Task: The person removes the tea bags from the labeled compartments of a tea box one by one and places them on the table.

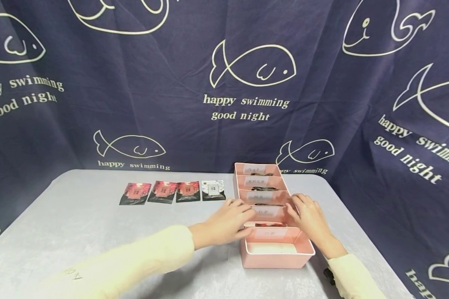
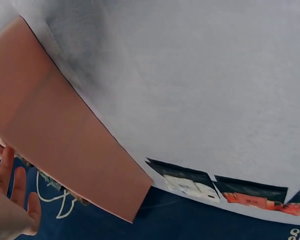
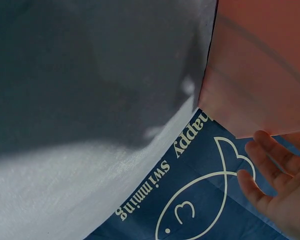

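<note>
A long pink storage box (image 1: 277, 261) with several compartments stands lengthwise on the table. Paper labels with Chinese tea names mark its dividers, and packet edges show in the farther compartments; the nearest compartment (image 1: 271, 248) holds no packet. My left hand (image 1: 224, 224) lies at the box's left rim, its fingers extended over the edge. At the right rim is my right hand (image 1: 310, 216), fingers loosely bent and spread, thumb towards the inside. Both wrist views show the fingers apart beside the box's upper edge, with nothing pinched between them.
Left of the box, one white-and-black packet (image 1: 213, 190) lies in a row with three red-and-black packets, the nearest being this red packet (image 1: 188, 192). A small black object (image 1: 329, 276) sits by the right sleeve. Dark blue fish-print cloth (image 1: 187, 83) hangs behind the grey table (image 1: 78, 224).
</note>
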Demonstrator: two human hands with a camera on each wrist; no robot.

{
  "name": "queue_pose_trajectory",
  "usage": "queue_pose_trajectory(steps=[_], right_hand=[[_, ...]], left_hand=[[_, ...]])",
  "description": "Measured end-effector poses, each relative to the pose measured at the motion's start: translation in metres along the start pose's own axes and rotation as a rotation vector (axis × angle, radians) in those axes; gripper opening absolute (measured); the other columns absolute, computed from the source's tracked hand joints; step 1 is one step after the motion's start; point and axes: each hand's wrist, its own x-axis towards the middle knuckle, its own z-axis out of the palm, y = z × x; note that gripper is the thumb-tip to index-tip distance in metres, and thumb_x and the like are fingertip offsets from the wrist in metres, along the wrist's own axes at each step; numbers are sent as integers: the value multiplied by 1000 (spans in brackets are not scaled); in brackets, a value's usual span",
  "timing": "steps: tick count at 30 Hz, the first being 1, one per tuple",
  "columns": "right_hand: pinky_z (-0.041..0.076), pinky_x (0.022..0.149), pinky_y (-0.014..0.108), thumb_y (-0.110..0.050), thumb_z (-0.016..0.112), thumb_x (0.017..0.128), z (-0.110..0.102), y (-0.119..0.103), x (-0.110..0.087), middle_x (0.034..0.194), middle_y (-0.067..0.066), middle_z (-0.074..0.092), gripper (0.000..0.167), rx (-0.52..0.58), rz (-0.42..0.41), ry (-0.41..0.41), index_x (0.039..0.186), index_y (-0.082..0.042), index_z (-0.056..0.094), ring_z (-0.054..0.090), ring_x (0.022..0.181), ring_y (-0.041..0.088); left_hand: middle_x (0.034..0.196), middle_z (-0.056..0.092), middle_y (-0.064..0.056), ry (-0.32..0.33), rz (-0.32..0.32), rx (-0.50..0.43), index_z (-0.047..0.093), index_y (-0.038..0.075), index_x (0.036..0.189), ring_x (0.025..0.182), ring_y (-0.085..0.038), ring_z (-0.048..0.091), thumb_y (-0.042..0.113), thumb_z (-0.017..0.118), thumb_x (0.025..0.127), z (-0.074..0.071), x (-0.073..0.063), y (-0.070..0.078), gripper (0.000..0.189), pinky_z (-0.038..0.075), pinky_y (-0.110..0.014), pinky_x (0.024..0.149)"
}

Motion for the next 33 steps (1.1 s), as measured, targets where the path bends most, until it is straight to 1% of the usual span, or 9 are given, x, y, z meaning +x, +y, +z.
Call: queue_pose_trajectory(steps=[4,8,12,16,28,33], right_hand=[[42,67,46,-16,60,82,-1,-1,1,91,13,63,18,7,-3,5,90,-1,64,58,86,32],[42,67,46,-16,60,82,-1,0,1,91,13,63,17,11,0,4,90,-1,64,58,86,32],[42,68,46,-15,60,82,-1,0,0,91,13,63,17,16,7,-1,90,-1,64,58,86,32],[43,69,47,-14,59,82,-2,-1,1,91,13,63,16,28,6,-2,90,-1,64,58,85,32],[43,67,46,-13,60,81,-1,1,1,89,12,63,16,30,-6,12,89,0,64,58,82,31],[43,68,46,-13,60,81,-1,0,0,90,13,63,16,34,2,7,90,0,64,58,84,32]], left_hand=[[105,61,9,9,2,25,57,21,108,96,-11,48,40,52,89,5,3,3,27,34,-28,82],[102,62,10,21,1,41,58,22,102,95,-10,49,39,54,88,9,7,5,22,34,-27,80],[100,62,11,10,-5,45,59,23,98,95,-10,49,38,56,87,12,9,8,19,34,-27,79],[98,64,12,5,-21,16,59,23,96,92,-9,49,35,58,86,12,10,9,15,33,-26,79],[91,65,15,24,-61,-62,59,25,90,83,-7,47,29,59,86,14,11,10,6,32,-24,76],[90,65,16,37,-75,-79,60,25,90,83,-6,47,29,58,87,14,11,10,5,32,-23,75]])
